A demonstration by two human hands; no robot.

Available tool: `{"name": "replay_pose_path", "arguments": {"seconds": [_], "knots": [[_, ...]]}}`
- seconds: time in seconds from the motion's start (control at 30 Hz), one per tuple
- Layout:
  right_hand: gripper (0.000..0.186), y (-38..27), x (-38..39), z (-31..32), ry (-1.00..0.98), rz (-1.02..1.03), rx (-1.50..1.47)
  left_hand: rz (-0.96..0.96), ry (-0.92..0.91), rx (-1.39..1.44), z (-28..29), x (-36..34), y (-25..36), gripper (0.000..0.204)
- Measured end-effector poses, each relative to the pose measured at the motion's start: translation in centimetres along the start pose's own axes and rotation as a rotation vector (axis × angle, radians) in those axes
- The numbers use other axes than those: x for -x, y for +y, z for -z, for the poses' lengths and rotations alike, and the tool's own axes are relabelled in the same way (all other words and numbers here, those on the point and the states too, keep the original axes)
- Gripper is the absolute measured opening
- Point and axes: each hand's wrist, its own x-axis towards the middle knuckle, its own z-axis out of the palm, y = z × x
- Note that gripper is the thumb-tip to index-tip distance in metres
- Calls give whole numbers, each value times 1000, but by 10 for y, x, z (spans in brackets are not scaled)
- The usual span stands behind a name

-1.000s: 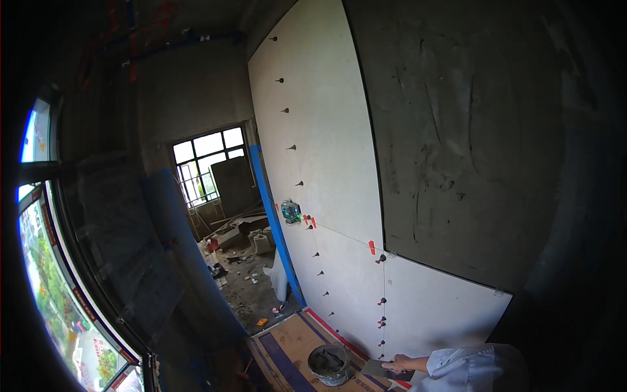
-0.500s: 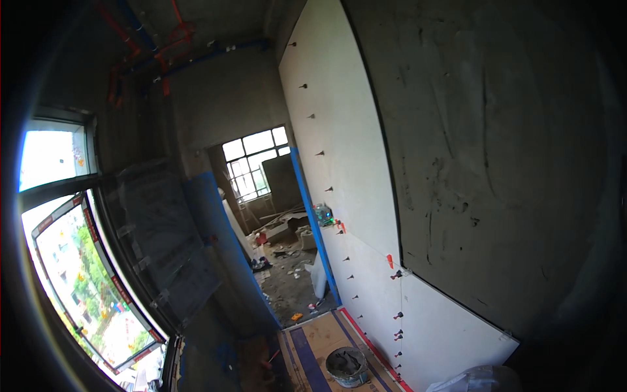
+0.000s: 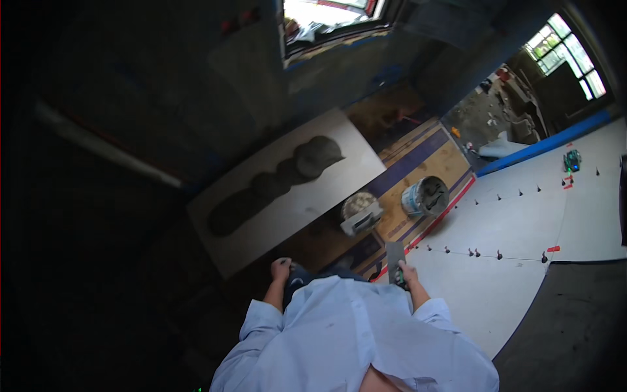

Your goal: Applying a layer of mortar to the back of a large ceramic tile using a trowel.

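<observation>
The right hand [image 3: 405, 273] grasps a trowel [image 3: 395, 252] near white wall panels [image 3: 457, 281]; the left hand [image 3: 281, 268] curls, contents unclear. Grey paste [image 3: 317, 157] coats a pale slab [image 3: 307, 204]; a bucket [image 3: 411, 199] stands on brown floor sheeting [image 3: 431, 158].

The trowel [image 3: 395, 253] looks metal, the slab [image 3: 313, 204] smooth and matt, the shirt [image 3: 339, 320] creased cloth.

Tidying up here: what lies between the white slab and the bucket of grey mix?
In the head view, a round container stands between them, with a pale tool overlapping it.
</observation>
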Motion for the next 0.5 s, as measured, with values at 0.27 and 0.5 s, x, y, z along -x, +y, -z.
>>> {"name": "replay_pose_path", "arguments": {"seconds": [0.27,0.5], "knots": [[67,-58,52,-86,171,118,618,-181,49,239,135,-27,29,25],[60,-124,131,-153,255,324,467,-652,-781,-174,116,63,295,28]]}}
